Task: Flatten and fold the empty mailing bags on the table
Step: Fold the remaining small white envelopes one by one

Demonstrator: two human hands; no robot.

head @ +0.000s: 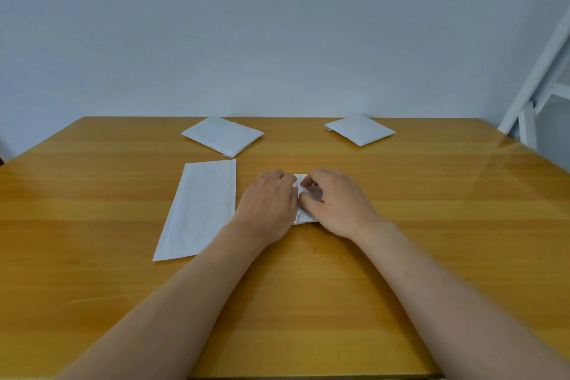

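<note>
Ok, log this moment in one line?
both hands on small folded bag | flat bag unfolded | two folded bags at back

A pale blue-grey wall [277, 25] stands behind, with a white frame [536, 83] leaning at right.

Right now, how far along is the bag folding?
Done, by the look of it: two folded bags at the far edge, one far left, one far right. In hand: the left hand and right hand are on a small folded bag, the right fingers curled onto it. Left: the long flat bag beside the left hand lies unfolded.
</note>
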